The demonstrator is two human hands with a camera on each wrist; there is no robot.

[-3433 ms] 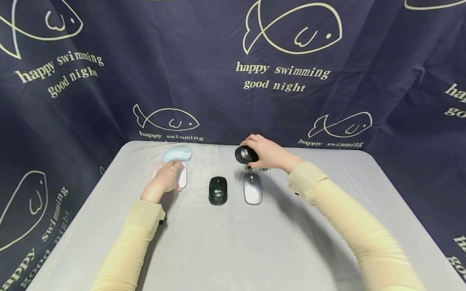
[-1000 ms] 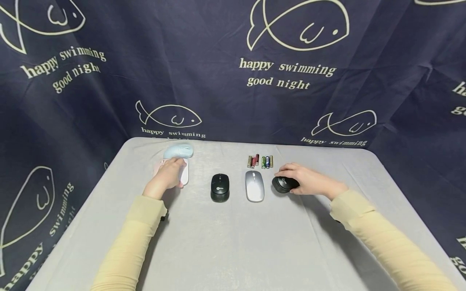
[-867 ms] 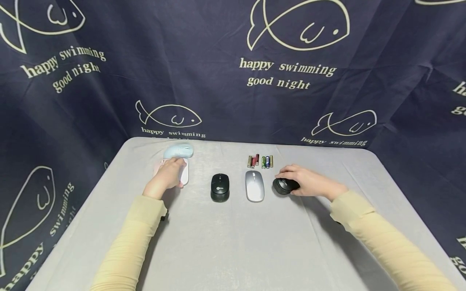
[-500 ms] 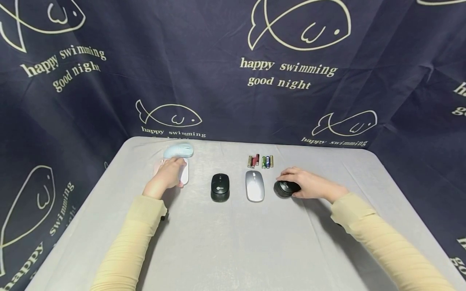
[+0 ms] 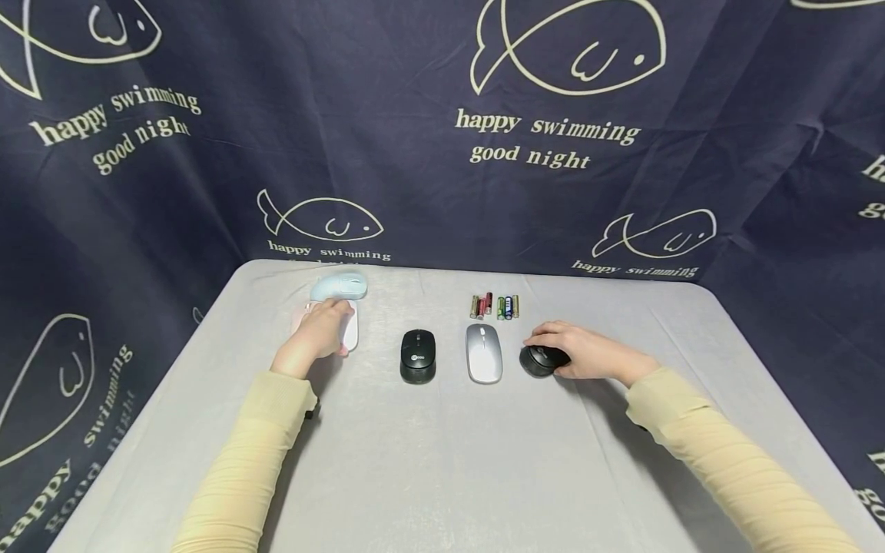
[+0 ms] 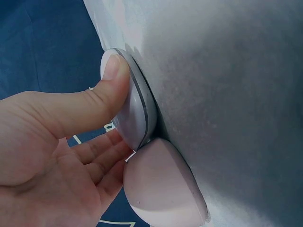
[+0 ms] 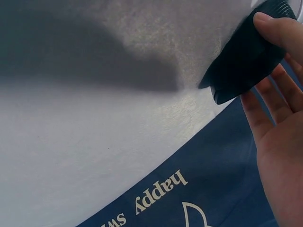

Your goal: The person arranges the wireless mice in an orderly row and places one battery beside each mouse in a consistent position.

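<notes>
At the back left of the table, my left hand (image 5: pixel 316 336) grips a white mouse (image 5: pixel 351 329); the left wrist view shows the thumb lying along its side. Right beside it sits a pink mouse (image 6: pixel 163 184), partly covered by the hand in the head view. My right hand (image 5: pixel 584 351) holds a black mouse (image 5: pixel 538 359) at the table surface, right of a silver mouse (image 5: pixel 484 353). Thumb and fingers span its two sides in the right wrist view, where its dark body (image 7: pixel 246 56) touches or nearly touches the cloth.
Another black mouse (image 5: pixel 418 357) lies left of the silver one. A light blue mouse (image 5: pixel 339 286) rests behind the left hand. Several small batteries stand in two groups, red and gold ones (image 5: pixel 481 306) and green, blue and gold ones (image 5: pixel 508 308), behind the silver mouse.
My right hand has carried the black mouse from above the batteries to the right of the silver mouse, lower and nearer, then barely moved. The left hand keeps its grip in place.
</notes>
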